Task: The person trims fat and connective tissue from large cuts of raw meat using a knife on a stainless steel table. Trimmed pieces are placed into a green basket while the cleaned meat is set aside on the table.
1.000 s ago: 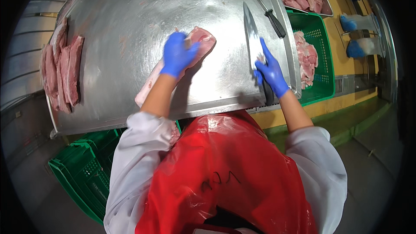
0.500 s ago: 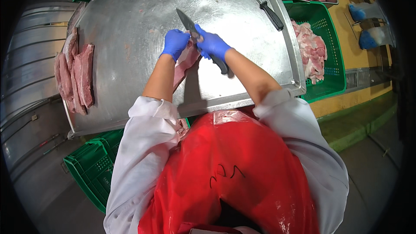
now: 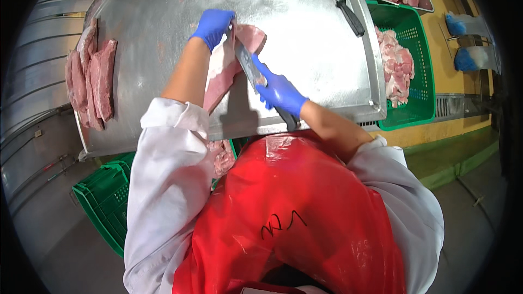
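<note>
A long pink piece of meat (image 3: 224,71) with a pale fat side lies on the metal table. My left hand (image 3: 212,27), in a blue glove, is closed on the upper edge of the meat. My right hand (image 3: 281,92), also gloved in blue, grips a knife (image 3: 249,66) by its dark handle. The blade points up and to the left and lies against the meat, with a flap of meat spread on its far side. The blade's tip is hard to make out beside the meat.
Several long strips of meat (image 3: 102,84) lie at the table's left side. A sharpening steel (image 3: 350,17) rests near the right rim (image 3: 376,71). Beyond it stand a green crate (image 3: 422,71) of trimmings and a metal tray (image 3: 427,2) of meat. Another green crate (image 3: 101,198) sits lower left.
My right hand has drawn the knife down toward my body. My left hand has shifted up and left, away from the right one. More of the meat shows, with a flap opened out.
</note>
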The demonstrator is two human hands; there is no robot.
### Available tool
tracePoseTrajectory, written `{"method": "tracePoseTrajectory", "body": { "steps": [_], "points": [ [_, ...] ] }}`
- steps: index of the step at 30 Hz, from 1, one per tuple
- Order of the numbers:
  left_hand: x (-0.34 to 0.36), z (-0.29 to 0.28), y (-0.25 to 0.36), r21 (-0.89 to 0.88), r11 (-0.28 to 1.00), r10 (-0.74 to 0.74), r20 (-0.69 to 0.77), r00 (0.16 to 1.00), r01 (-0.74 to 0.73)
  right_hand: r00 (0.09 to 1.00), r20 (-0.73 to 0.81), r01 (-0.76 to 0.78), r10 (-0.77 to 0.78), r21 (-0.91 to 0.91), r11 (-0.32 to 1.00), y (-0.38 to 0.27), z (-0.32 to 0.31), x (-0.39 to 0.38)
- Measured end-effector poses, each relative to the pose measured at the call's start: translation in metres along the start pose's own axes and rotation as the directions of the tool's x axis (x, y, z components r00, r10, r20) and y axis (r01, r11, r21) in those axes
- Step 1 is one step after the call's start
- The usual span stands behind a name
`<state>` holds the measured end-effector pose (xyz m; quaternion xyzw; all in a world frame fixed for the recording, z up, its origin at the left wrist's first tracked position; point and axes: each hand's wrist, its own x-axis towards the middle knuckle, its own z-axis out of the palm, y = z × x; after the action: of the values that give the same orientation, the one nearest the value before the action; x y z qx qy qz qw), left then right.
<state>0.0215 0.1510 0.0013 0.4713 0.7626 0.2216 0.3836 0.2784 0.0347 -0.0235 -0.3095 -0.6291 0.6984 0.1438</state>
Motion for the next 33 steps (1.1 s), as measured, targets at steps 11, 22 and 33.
{"method": "tracePoseTrajectory", "body": {
  "steps": [11, 22, 33],
  "points": [
    [-0.004, -0.031, 0.02, -0.489, 0.851, -0.161, 0.108, 0.981, 0.194, 1.0, 0.02, -0.015, 0.014, 0.009, 1.0, -0.004, 0.027, 0.014],
    [-0.005, -0.051, 0.03, -0.602, 0.785, -0.113, 0.096, 0.989, 0.148, 0.995, -0.002, -0.102, 0.102, 0.033, 0.994, -0.041, 0.064, 0.071],
    [-0.05, -0.081, 0.057, -0.726, 0.687, 0.018, 0.073, 0.997, 0.041, 0.999, -0.042, -0.008, 0.001, -0.161, 0.987, -0.029, 0.089, 0.111]
  ]
}}
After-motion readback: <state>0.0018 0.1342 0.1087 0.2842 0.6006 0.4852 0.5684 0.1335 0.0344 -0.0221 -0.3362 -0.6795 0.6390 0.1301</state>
